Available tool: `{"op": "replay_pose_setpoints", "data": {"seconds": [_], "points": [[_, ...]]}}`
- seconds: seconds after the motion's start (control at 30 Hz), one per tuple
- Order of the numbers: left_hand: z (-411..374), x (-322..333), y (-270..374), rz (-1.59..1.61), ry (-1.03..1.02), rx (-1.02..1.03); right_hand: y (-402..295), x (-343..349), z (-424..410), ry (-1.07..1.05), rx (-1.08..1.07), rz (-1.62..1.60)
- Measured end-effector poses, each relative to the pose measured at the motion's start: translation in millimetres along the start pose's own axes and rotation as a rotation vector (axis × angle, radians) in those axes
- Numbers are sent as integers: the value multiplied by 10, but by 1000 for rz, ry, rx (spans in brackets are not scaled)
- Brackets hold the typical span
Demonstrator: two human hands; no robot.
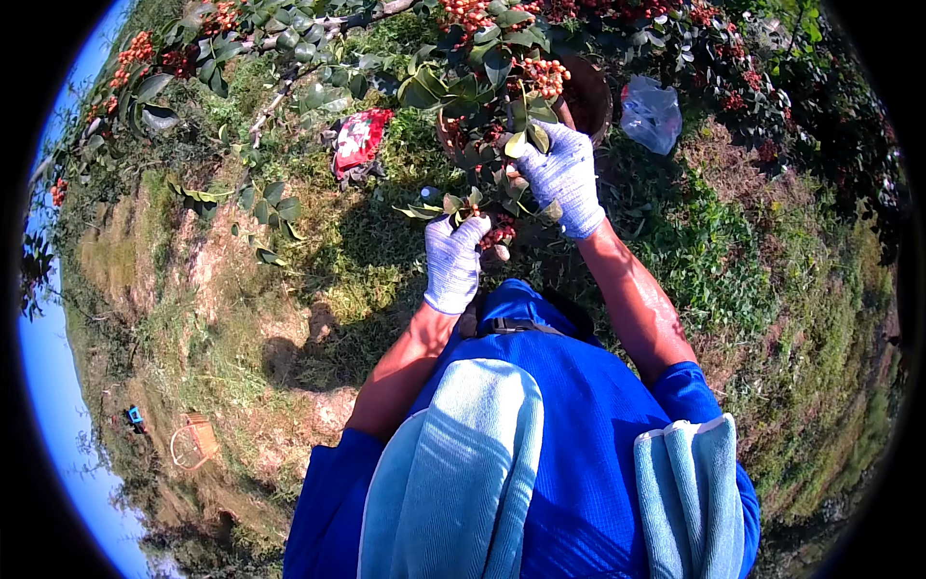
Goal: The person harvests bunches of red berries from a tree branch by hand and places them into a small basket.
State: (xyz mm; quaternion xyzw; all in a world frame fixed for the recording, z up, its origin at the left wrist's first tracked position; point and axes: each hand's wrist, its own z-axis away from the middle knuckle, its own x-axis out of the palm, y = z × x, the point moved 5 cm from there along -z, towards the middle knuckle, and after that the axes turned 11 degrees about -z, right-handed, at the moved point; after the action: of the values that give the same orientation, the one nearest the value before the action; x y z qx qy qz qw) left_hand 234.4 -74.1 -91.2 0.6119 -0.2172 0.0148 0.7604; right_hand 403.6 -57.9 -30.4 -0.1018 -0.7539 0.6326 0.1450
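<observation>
My left hand [454, 262], in a white knit glove, pinches a leafy sprig. A cluster of small red berries [500, 230], resembling Sichuan pepper, hangs beside its fingertips. Higher and to the right, my right hand [563, 177] wears a matching glove. Its fingers are closed around a leafy twig [516, 145] of the same shrub; the exact grip is hidden by leaves. Just above it sits an orange-red berry cluster [544, 77]. Behind the twig and right hand is a round brown basket [597, 94], partly covered by foliage, with red berries visible at its left side.
Berry-laden branches [333, 27] cross the top. A clear plastic bag [651, 116] is right of the basket, and a red printed bag [359, 141] lies left on the grass. A wicker basket [205, 438] and a blue object [135, 418] are lower left. A towel [470, 434] drapes my shoulders.
</observation>
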Motion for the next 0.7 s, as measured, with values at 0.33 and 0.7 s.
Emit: {"op": "replay_pose_setpoints", "data": {"seconds": [0.33,0.7], "points": [[-402,7,-23,-298,281,16,-130,149,-5,56,-319,216],[-551,-75,-204,-123,178,-95,-149,119,21,80,-432,236]]}}
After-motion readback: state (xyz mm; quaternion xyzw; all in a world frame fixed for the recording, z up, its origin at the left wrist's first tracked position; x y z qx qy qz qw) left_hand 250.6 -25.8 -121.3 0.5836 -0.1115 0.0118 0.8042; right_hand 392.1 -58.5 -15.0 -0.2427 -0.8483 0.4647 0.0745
